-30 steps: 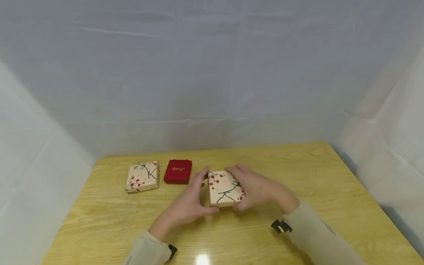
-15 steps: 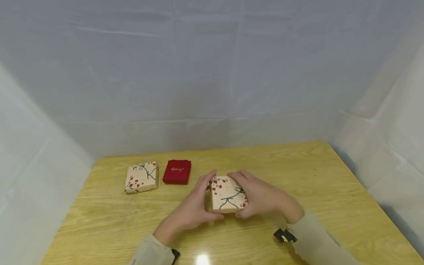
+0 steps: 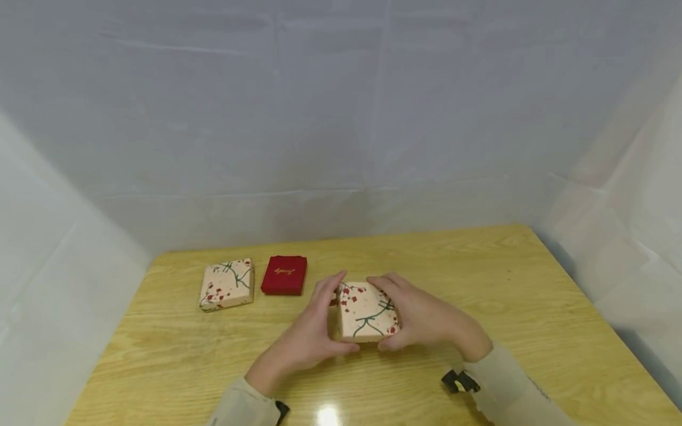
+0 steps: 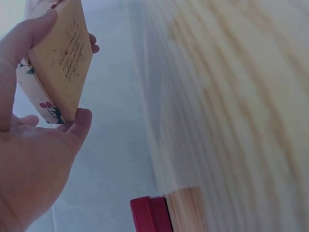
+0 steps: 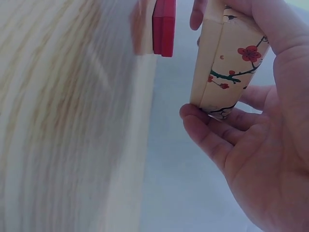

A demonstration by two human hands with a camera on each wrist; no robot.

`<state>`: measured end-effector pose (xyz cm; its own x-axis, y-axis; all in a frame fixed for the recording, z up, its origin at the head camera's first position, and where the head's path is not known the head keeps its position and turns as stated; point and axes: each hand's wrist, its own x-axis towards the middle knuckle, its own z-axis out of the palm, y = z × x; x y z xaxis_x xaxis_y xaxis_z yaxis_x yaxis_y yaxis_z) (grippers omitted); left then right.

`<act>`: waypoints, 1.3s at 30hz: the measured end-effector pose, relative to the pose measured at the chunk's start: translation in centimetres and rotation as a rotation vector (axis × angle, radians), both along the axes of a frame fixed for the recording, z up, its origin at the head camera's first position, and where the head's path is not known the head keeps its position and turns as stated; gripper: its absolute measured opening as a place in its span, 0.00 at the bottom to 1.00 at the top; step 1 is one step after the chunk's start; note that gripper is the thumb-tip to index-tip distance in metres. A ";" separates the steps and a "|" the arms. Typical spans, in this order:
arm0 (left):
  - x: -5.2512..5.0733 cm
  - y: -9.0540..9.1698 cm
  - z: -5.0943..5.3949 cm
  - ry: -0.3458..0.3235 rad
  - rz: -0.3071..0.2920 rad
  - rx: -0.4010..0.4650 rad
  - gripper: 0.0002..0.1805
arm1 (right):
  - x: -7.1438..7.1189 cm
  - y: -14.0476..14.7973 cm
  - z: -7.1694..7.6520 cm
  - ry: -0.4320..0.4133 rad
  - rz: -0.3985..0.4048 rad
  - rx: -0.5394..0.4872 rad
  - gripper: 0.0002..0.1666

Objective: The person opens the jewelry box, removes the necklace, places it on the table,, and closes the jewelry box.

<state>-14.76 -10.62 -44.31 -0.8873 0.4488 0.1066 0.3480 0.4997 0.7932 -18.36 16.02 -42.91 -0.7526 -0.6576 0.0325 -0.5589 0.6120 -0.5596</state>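
A cream box (image 3: 367, 313) with red blossoms and green branches is held up off the table between both hands. My left hand (image 3: 311, 331) grips its left side, thumb at the near edge and fingers at the far edge. On the opposite side, my right hand (image 3: 421, 313) holds the box the same way. The left wrist view shows the plain underside of the box (image 4: 65, 58) with dark printing on it. In the right wrist view, a seam runs along the side of the box (image 5: 227, 67), above the fingertips (image 5: 193, 113).
A red box (image 3: 285, 276) with gold lettering lies on the wooden table (image 3: 479, 278), left of the hands. Farther left lies a second cream blossom box (image 3: 227, 284). Behind the table hangs a pale sheet (image 3: 330, 118), with more sheeting on both sides.
Both hands have brought the held box a little nearer to me and slightly right, mostly in the first half second. Since then it has stayed nearly still. The other boxes stay put.
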 end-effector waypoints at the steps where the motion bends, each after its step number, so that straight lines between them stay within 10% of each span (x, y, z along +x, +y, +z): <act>1: 0.0 0.0 0.0 0.003 0.000 0.000 0.74 | 0.0 0.0 0.0 -0.005 0.000 -0.004 0.73; 39: 0.2 -0.2 -0.1 -0.022 -0.001 0.016 0.74 | -0.3 0.3 -0.6 0.024 0.006 -0.092 0.72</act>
<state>-14.59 -10.78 -44.39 -0.8891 0.4478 0.0944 0.3308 0.4864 0.8087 -18.62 16.30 -43.48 -0.7470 -0.6554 0.1112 -0.5765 0.5554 -0.5993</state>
